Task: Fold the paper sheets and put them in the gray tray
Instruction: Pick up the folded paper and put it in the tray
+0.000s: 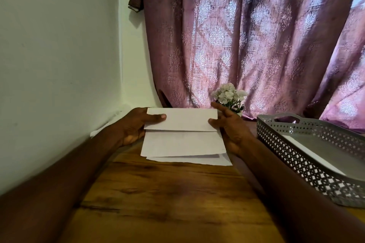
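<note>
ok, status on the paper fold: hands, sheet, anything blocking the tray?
Left hand and right hand both grip the folded sheet over the paper stack. Gray tray to the right, a sheet already inside. Path to it clear.

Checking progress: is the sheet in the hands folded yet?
Folded: the sheet held by both hands is a narrow strip, smaller than the flat sheets beneath.

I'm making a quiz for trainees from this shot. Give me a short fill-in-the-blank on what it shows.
1. Both hands, left and right, hold a folded ____ sheet.
2. The gray tray stands on the person's ____ side.
3. The loose sheets lie on a ____ table.
4. Behind the small flowers hangs a ____.

Missing words: paper; right; wooden; curtain
</note>
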Demonstrator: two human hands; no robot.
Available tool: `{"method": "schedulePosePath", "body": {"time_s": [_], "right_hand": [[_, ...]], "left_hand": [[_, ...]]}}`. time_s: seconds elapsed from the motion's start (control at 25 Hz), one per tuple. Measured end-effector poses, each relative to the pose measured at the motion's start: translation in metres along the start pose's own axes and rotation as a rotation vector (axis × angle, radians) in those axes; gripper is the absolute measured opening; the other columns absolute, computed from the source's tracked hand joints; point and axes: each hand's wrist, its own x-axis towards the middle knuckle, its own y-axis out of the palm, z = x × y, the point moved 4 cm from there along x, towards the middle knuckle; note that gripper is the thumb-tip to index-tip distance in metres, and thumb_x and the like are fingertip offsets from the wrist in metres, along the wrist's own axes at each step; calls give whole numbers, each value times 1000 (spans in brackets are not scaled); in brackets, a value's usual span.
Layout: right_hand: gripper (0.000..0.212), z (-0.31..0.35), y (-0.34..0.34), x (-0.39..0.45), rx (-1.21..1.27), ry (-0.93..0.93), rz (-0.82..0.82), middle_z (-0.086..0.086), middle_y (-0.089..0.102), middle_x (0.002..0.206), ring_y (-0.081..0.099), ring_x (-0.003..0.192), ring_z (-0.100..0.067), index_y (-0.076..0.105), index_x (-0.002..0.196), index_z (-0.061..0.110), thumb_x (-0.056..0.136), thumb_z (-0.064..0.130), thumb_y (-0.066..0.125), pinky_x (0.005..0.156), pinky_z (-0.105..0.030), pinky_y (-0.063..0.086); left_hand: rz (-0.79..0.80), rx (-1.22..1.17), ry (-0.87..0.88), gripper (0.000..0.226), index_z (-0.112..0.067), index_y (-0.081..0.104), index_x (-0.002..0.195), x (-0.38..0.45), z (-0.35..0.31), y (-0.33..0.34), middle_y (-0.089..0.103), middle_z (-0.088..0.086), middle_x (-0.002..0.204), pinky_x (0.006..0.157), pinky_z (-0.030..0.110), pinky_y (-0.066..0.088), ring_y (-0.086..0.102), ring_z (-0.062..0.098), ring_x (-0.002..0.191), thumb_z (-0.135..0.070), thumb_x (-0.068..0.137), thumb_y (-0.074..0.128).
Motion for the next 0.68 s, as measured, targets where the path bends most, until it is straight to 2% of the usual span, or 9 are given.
{"method": "schedulePosePath", "body": {"time_s": [0.08, 0.16, 0.24, 0.32, 0.44, 0.56, 0.68], "right_hand": [[62, 2, -2, 1, 39, -35, -52, -17, 71, 125, 68, 115, -35, 57, 141, 13, 87, -18, 63, 101, -54, 54], [58, -1, -3, 2, 13, -29, -66, -21, 68, 130, 64, 121, -40, 56, 141, 6, 87, -10, 70, 106, -56, 50], [50, -7, 1, -1, -56, 12, -26, -25, 68, 127, 65, 119, -43, 61, 133, -5, 85, -8, 74, 104, -53, 52], [47, -9, 2, -3, -127, 18, -21, -26, 70, 122, 69, 111, -41, 65, 127, -9, 81, -9, 77, 95, -49, 58], [47, -9, -1, 0, -160, -6, -54, -24, 73, 117, 72, 106, -39, 68, 122, -7, 77, -6, 82, 93, -49, 59], [45, -10, -3, 2, -141, -13, -83, -22, 75, 112, 73, 102, -39, 72, 115, -5, 72, -6, 86, 95, -53, 58], [43, -11, -6, 4, -132, 1, -88, -20, 77, 106, 75, 97, -38, 74, 110, -2, 69, -5, 87, 88, -52, 61]], "left_hand": [[-1, 39, -11, 55, -3, 69, 125, 1, 4, -2, 75, 19, 119, 83, 40, 64, 76, 31, 104, -9, 73, 82], [-42, 50, 19, 57, -2, 70, 124, 3, 4, -5, 76, 18, 116, 88, 45, 62, 75, 33, 105, -10, 69, 84], [-50, 53, 52, 60, -2, 69, 126, 6, 3, -6, 76, 17, 117, 94, 48, 59, 74, 34, 108, -12, 69, 85], [-28, 47, 33, 59, -3, 70, 125, 6, 3, -5, 77, 16, 117, 89, 45, 62, 75, 33, 106, -12, 68, 86], [-30, 93, -15, 58, -3, 73, 118, 2, 4, -7, 78, 16, 111, 73, 37, 65, 78, 30, 98, -9, 63, 88], [-75, 90, 6, 59, -2, 73, 117, 2, 1, -10, 78, 16, 110, 74, 38, 65, 78, 32, 97, -9, 60, 90], [-80, 75, 8, 60, -3, 73, 117, 1, -3, -9, 79, 16, 109, 74, 41, 65, 77, 33, 98, -7, 59, 90]]}}
